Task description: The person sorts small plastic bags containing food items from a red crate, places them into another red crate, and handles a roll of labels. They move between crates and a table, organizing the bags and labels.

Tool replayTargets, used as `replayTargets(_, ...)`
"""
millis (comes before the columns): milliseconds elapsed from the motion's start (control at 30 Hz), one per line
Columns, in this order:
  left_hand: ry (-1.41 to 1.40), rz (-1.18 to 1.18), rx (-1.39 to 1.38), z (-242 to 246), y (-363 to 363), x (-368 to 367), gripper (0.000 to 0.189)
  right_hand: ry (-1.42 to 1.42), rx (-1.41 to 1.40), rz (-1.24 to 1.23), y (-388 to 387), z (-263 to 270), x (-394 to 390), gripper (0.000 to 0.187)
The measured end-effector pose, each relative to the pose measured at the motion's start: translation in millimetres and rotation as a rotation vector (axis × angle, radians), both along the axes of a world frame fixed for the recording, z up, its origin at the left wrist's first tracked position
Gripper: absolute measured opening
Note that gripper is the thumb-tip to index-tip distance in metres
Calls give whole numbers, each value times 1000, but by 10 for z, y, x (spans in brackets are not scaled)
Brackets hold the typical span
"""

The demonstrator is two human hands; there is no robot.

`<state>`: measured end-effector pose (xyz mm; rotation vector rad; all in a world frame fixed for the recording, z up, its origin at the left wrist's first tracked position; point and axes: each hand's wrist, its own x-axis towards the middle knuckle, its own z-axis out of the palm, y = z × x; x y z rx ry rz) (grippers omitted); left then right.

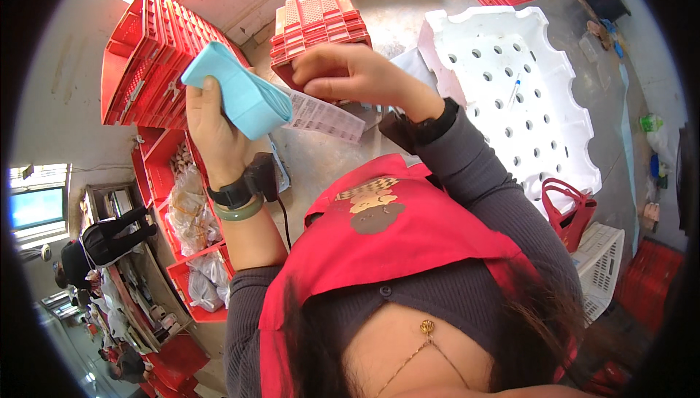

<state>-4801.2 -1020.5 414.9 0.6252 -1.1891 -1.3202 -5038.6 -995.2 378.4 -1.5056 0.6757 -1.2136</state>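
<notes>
My left hand [210, 124] grips a light blue, flattened roll of thin strip material [240, 91], with the thumb on its near face. A printed paper sheet [322, 116] with rows of writing sticks out to the right from behind the roll; whether my left hand holds it too is hidden. Above the sheet is my right hand [344, 72], fingers curled; its fingertips are in front of a stack of red plastic crates [320, 26]. I cannot tell whether anything is between them. Both wrists wear black straps with a dark device.
More red crates [158, 59] are stacked at the upper left. Open red crates [197, 264] hold clear plastic bags. A white perforated foam tray [503, 75] with a pen [515, 89] lies at right, near a red handbag [571, 214]. Co-workers are at far left.
</notes>
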Motion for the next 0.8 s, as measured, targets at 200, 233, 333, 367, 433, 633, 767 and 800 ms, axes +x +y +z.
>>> replayTargets(200, -255, 215, -289, -38, 78, -364, 23, 231, -365, -56, -87, 184, 153, 40)
replayTargets(233, -289, 255, -345, -39, 90, -403, 22, 200, -266, -78, -78, 186, 219, 38)
replayTargets(333, -275, 358, -378, -80, 123, -527, 21, 78, -148, -141, 4, 124, 415, 27)
replayTargets(367, -284, 386, -384, -90, 124, -549, 21, 37, -161, -165, 27, 95, 458, 27)
replayTargets(433, -241, 338, -317, -109, 130, -566, 22, -38, -192, -205, 41, 50, 500, 26)
replayTargets(633, -198, 89, -196, -193, 111, -533, 40, -162, -102, -133, -25, 80, 304, 26)
replayTargets(767, -198, -273, 78, -325, 164, -395, 48, -293, -67, -180, -45, 148, 168, 19)
replayTargets(800, -206, -308, 112, -379, 178, -371, 47, -301, -72, -214, -45, 149, 164, 15)
